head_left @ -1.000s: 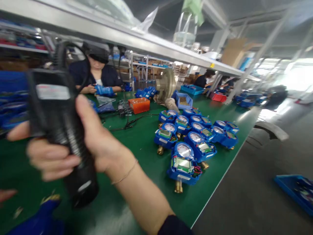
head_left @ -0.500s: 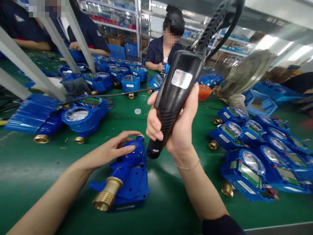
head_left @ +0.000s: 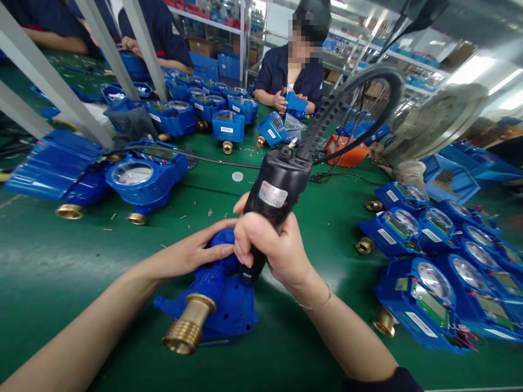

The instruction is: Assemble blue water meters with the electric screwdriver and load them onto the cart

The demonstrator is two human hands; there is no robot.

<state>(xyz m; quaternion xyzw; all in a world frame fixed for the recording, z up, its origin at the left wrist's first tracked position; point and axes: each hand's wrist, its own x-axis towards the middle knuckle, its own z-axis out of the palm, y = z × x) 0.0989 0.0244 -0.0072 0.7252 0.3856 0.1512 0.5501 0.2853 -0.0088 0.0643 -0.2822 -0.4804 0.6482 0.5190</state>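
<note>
A blue water meter [head_left: 229,310] lies face down on the green table in front of me, its threaded brass end [head_left: 183,329] pointing toward me. My left hand [head_left: 204,247] is wrapped over the far part of its blue body, thumb on top. My right hand [head_left: 272,245] grips a black corded electric screwdriver [head_left: 273,190], fingers closed round the lower grip. The tool slants down, and its nose sits at the back of the meter; the very tip is hidden, so contact cannot be told.
Several water meters [head_left: 429,294] stand in rows on the right, with others at the left [head_left: 147,177] and back. Small screws [head_left: 210,212] and a clear disc [head_left: 237,176] lie on the table [head_left: 310,332]. Across it a co-worker [head_left: 292,76] handles a blue part. The tool's cable [head_left: 398,103] loops overhead.
My right hand has lowered the electric screwdriver from above the table down to the back of the meter. My left hand stays on the meter. The camera view has shifted slightly.
</note>
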